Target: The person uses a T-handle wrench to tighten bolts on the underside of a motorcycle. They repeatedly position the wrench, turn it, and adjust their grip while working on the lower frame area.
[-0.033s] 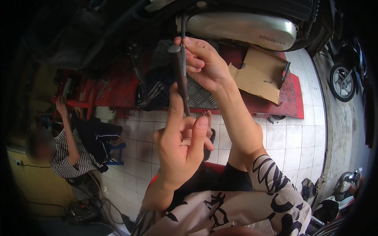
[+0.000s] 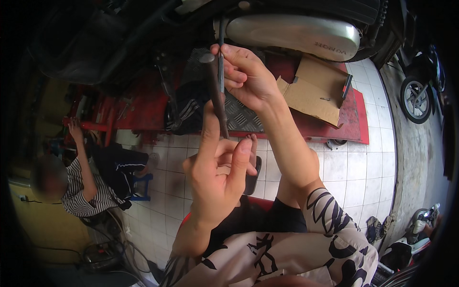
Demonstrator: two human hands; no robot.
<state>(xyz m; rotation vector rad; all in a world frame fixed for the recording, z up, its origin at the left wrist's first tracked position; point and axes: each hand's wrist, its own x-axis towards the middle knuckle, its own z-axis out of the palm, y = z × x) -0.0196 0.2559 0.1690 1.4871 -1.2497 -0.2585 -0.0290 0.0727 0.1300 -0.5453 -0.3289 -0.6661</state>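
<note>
My left hand (image 2: 213,174) is raised in front of me, its index finger pointing up along a dark brown metal rod (image 2: 215,88) with a rounded, paler top end. The rod's lower end goes down among my fingers. Beyond it, my right hand (image 2: 246,71) pinches a thin dark rod (image 2: 221,33) between thumb and fingertips. This thin rod stands nearly upright alongside the brown one; whether they touch, I cannot tell. Above my hands is the silver cover (image 2: 294,38) of a motorcycle.
The motorcycle rests over a red lift platform (image 2: 351,117) with a metal tread plate (image 2: 243,116). Opened cardboard (image 2: 313,91) and dark cloth (image 2: 189,106) lie on it. To the left, a person in a striped shirt (image 2: 91,191) sits on a blue stool (image 2: 141,186). Another motorcycle wheel (image 2: 417,100) is at right.
My left hand and the top of the brown rod have shifted slightly to the left. My right hand keeps its pinch on the thin rod, almost in the same place.
</note>
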